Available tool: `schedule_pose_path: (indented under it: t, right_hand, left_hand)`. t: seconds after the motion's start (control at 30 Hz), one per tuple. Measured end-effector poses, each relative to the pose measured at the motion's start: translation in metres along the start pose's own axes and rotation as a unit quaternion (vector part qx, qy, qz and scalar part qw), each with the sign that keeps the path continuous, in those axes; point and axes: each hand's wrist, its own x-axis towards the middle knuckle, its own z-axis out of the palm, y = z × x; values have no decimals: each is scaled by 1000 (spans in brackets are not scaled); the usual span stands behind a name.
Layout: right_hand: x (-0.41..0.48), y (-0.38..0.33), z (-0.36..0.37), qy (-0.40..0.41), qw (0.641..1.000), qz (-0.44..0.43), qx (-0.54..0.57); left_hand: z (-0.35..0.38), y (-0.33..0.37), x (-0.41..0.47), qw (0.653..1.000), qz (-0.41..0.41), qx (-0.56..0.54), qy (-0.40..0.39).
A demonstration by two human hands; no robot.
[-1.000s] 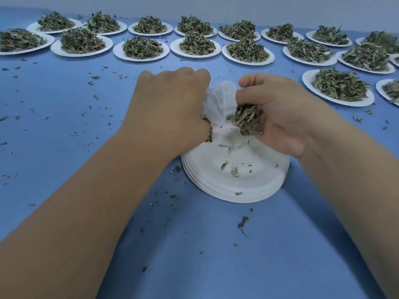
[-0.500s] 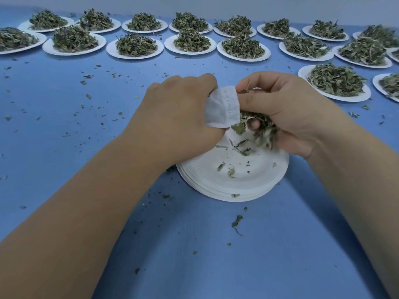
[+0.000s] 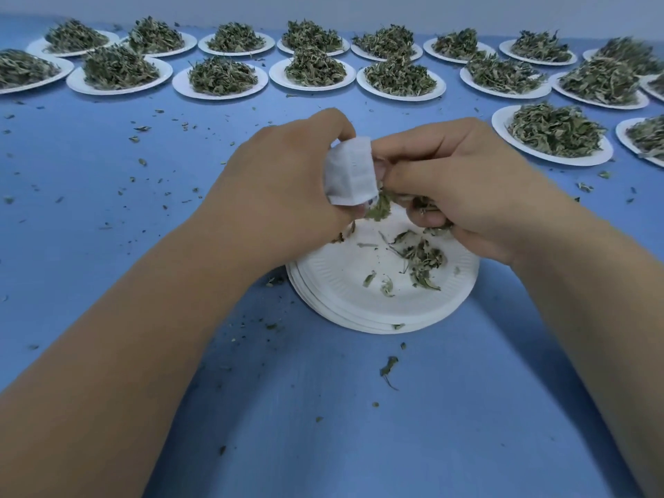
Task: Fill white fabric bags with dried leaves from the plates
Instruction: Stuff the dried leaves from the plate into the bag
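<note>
My left hand point(image 3: 284, 188) grips a small white fabric bag point(image 3: 350, 172) just above a stack of white paper plates point(image 3: 337, 285) in the middle of the blue table. Its mouth faces my right hand point(image 3: 463, 185), whose curled fingers pinch dried leaves point(image 3: 381, 206) at the bag's opening. A small loose pile of dried leaves point(image 3: 422, 258) lies on the top plate, below my right hand. How full the bag is stays hidden by my fingers.
Several white plates heaped with dried leaves point(image 3: 222, 79) stand in rows along the table's far edge, with two more at the right point(image 3: 555, 133). Leaf crumbs are scattered over the blue tabletop point(image 3: 107, 195). A single leaf point(image 3: 388, 366) lies in front of the plate stack.
The clump of leaves in my right hand has shrunk, and more leaves now lie on the top plate. The bag has been turned and pulled closer into my left hand.
</note>
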Motion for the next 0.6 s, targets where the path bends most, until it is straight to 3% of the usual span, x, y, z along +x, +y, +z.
schedule_pose_path:
  t: [0.17,0.4,0.6]
  right_hand:
    - [-9,-3,5,-93,972,-40,-213]
    - [-9,-5,4,-51,942,-68,-325]
    - [-10,-6,-4,-9,943,-61,-328]
  left_hand:
    - [0,3,-4,998,13,-43,-37]
    - [-6,-3,-3,996,9,-72,-58]
    - [-12,-3,-5,991,-11,-95,-95]
